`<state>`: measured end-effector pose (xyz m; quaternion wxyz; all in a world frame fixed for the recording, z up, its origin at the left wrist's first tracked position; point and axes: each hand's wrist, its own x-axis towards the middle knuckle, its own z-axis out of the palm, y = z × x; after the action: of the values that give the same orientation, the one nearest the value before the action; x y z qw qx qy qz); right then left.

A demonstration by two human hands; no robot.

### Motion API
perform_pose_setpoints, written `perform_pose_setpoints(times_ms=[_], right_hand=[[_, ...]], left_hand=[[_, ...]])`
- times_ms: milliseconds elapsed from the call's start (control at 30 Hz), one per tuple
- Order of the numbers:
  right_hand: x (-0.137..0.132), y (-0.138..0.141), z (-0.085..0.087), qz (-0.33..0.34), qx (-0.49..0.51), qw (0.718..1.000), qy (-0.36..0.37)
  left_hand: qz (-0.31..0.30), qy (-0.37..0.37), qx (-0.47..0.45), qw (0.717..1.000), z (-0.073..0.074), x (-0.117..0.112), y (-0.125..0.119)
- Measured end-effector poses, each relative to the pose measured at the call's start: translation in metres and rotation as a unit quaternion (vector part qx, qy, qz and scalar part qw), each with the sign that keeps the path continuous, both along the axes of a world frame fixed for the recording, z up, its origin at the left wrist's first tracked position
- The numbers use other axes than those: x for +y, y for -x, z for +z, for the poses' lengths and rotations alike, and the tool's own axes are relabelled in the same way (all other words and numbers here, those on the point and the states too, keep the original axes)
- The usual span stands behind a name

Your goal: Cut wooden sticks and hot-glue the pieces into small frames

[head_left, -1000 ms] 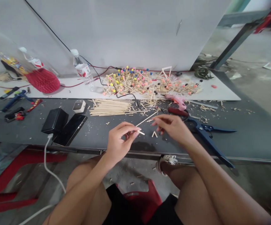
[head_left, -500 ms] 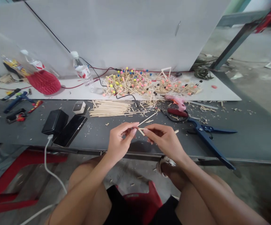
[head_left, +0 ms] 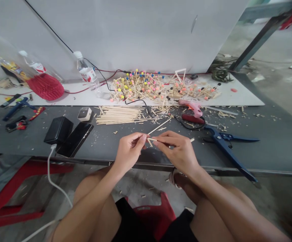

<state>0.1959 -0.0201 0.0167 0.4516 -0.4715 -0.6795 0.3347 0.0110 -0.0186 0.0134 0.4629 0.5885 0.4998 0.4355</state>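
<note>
Pinching short sticks (head_left: 151,139) | left hand (head_left: 129,147): closed on them | right hand (head_left: 180,147): moved in, closed there too | work now two-handed

Left hand (head_left: 129,148) and right hand (head_left: 180,149) pinch sticks (head_left: 152,139).

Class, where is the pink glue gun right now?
In the head view, the pink glue gun lies right of centre, beyond the right hand, beside a dark red handle, at the front edge of the white board.
</note>
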Motion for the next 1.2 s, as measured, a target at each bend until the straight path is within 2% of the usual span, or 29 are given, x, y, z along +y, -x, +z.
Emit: perform_pose_setpoints(times_ms=[233, 500, 667, 800, 967, 1200], right_hand=[[-0.001, 0.001, -0.002, -0.001, 0.002, 1.000, 0.004], [0.001, -0.007, -0.001, -0.030, 0.015, 0.997, 0.075], [-0.001, -0.008, 0.000, -0.006, -0.003, 0.995, 0.095], [-0.001, -0.008, 0.001, -0.014, 0.004, 0.993, 0.120], [-0.002, -0.004, 0.002, -0.038, 0.066, 0.986, 0.150], [-0.007, 0.002, 0.000, -0.047, 0.113, 0.981, 0.154]], left_hand=[[-0.009, 0.004, 0.040, 0.999, 0.000, 0.001, 0.000], [0.026, 0.002, 0.082, 0.996, 0.003, -0.001, -0.003], [0.006, -0.024, 0.093, 0.995, 0.003, -0.001, -0.006], [-0.010, -0.017, 0.038, 0.999, 0.003, -0.002, -0.007], [-0.015, -0.003, -0.049, 0.999, 0.003, -0.004, -0.009], [-0.031, 0.019, -0.020, 0.999, 0.002, -0.006, -0.010]])
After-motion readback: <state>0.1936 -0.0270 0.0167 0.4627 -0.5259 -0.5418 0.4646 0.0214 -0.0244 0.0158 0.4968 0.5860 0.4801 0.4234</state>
